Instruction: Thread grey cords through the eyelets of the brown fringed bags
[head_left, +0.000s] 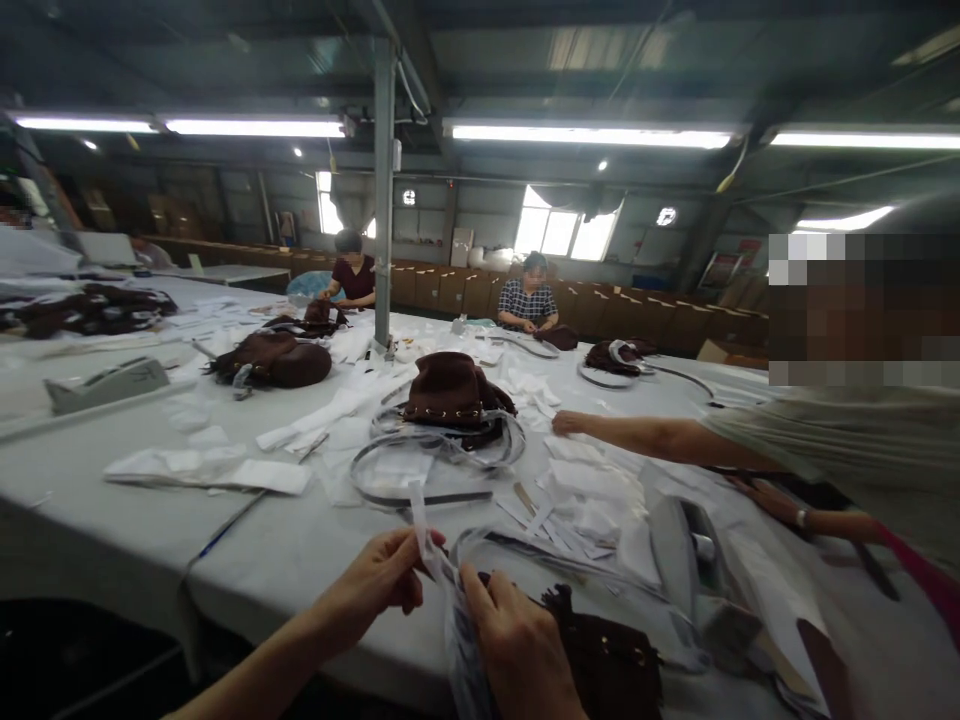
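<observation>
Near the front edge of the table, my left hand (386, 572) pinches a strip of thin, whitish plastic wrap (459, 640). Close beside it, my right hand (517, 635) is closed around the same wrap, which hangs down between both hands. A dark strap (517, 543) sheathed in clear plastic curves away from my fingers to the right. Under and beside my right hand lies a dark brown bag (611, 655) with gold eyelets and a fringe, partly hidden by the hand. Farther in, another brown drawstring bag (446, 388) sits with its plastic-covered strap coiled in front.
A person in a light top (847, 450) reaches across from the right. Tape dispensers (686, 545) stand at right and far left. White paper (592, 490) is scattered about. More brown bags (277, 358) lie farther back, where two people sit working. A post (383, 200) rises from the table.
</observation>
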